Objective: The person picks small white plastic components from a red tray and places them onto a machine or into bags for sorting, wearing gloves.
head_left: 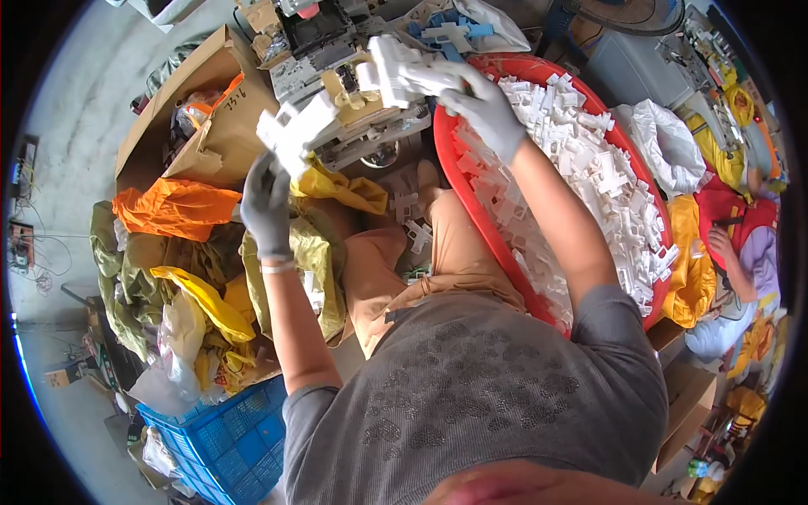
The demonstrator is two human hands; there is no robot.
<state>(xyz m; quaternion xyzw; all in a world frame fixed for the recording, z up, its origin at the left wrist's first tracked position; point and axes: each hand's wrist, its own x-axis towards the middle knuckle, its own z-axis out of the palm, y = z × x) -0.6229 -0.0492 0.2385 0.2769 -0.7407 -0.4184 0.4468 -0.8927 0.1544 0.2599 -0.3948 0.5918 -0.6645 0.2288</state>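
My left hand (267, 212), in a grey glove, is closed on a white plastic piece (297, 132) with blocky arms, held up in front of the machine. My right hand (491, 111), gloved too, reaches across the rim of a red tub (446, 151) and grips a white plastic part (397, 72) over the machine bed. The shapes of both pieces are partly washed out by glare. Many similar white pieces (581, 168) fill the tub on my right. The metal machine (320, 71) with small fixtures stands straight ahead.
At left are a cardboard box (240, 122), an orange bag (175, 209), olive sacks (126, 261) and a blue crate (227, 446). A blue plastic part (459, 32) lies on a bag beyond the tub. Another person's hand (721, 244) shows at far right, near yellow bags (690, 278).
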